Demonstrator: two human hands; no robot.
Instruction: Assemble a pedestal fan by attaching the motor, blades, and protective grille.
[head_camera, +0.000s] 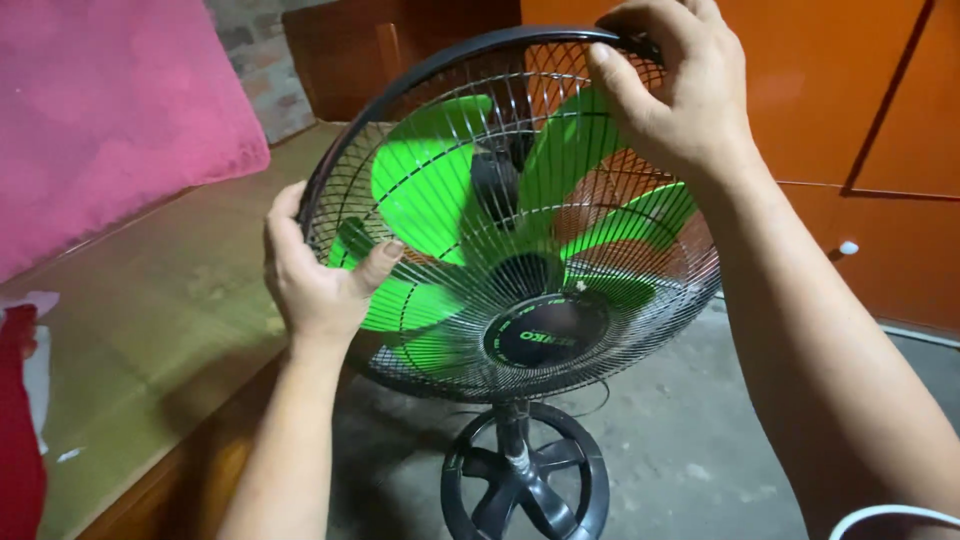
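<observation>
A fan stands on the concrete floor, its head tilted up toward the camera. Both hands grip its black rim: the left hand is closed on the rim's left side, thumb pressed over the wire grille, and the right hand is closed on the rim's top right, fingers curled behind it.

Through the grille show the green blades and the dark hub. Below the fan head, the post drops to a round black base, whose lower edge is cut off by the frame.

Left of the fan lies a wooden platform covered with a woven mat; a pink cushion rests on it, and a red cloth sits at its near-left edge, mostly out of frame. Behind and right of the fan are orange cabinet doors with a small white knob. A white cord crosses the right forearm; where its ends go is unseen.
</observation>
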